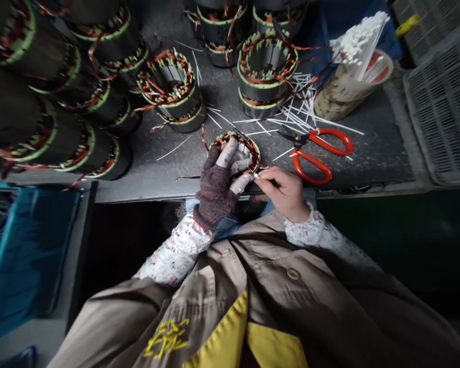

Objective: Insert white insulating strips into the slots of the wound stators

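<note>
A wound motor stator [255, 153] with copper wires and a green-edged rim rests at the front edge of the bench. My left hand [217, 186], in a dark fingerless glove with white-wrapped fingers, grips it, some fingers reaching into the bore. Bare, my right hand [285, 191] pinches at the rim's near right side, close to my left thumb. A tiny white bit shows at those fingertips, too small to name. To the right lie red-handled scissors [322, 151], blades spread, beside loose thin white strips [301, 105].
Behind stand two more stators [182, 105] [258, 92]. Stacks of stators [61, 122] fill the left side. A cardboard tube [339, 92] holding white sticks [362, 38] leans at the back right, near a grey plastic crate [444, 102]. A blue bin [34, 245] sits lower left.
</note>
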### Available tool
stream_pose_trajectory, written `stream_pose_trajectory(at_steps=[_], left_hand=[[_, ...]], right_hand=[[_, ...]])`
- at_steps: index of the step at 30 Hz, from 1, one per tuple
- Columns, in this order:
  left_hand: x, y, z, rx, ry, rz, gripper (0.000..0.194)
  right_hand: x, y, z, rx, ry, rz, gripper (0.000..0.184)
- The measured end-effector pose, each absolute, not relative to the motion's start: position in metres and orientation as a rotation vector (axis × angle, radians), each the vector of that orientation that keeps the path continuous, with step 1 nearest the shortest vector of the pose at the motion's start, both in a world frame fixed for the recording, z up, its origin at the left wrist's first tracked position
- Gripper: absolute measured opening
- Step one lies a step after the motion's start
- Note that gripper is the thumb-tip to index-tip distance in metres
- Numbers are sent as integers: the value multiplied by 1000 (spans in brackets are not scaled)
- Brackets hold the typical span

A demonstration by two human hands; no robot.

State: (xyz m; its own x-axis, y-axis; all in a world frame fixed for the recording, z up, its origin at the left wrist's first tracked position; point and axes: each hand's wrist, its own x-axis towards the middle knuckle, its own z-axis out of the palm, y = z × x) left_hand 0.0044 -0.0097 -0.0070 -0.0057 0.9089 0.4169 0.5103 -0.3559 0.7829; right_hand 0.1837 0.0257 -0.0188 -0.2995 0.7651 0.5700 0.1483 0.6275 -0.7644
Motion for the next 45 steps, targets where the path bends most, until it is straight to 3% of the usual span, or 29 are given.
stream_pose_trajectory(at_steps=[4,6,20,24,31,36,38,41,45], left_hand=[[2,-9,-5,1876,1414,1380,28],[1,-8,-3,1968,1452,1377,19],[-8,-10,-6,2323,1465,1274,23],[-12,-9,-2,2506,1412,1212,26],[-8,0,4,2575,1466,1245,23],[-17,-4,3,2559,1524,1179,17],[-20,-6,4,2578,1549,1119,11],[-15,-7,5,2563,1579,1072,3],[8,-8,-3,2614,1593,1177,7]], right_hand=[[180,20,-17,-789,-1730,816,17],[182,17,-13,-799,-1753,839,20],[172,16,-8,-1014,-1703,596,19],[169,8,1,-1043,-2019,595,26],[189,16,36,-786,-1904,929,40],[191,19,41,-503,-1716,1668,56],[195,17,39,-605,-1583,1834,63],[205,16,47,-863,-1474,1740,64],[185,33,58,-788,-1419,1612,52]])
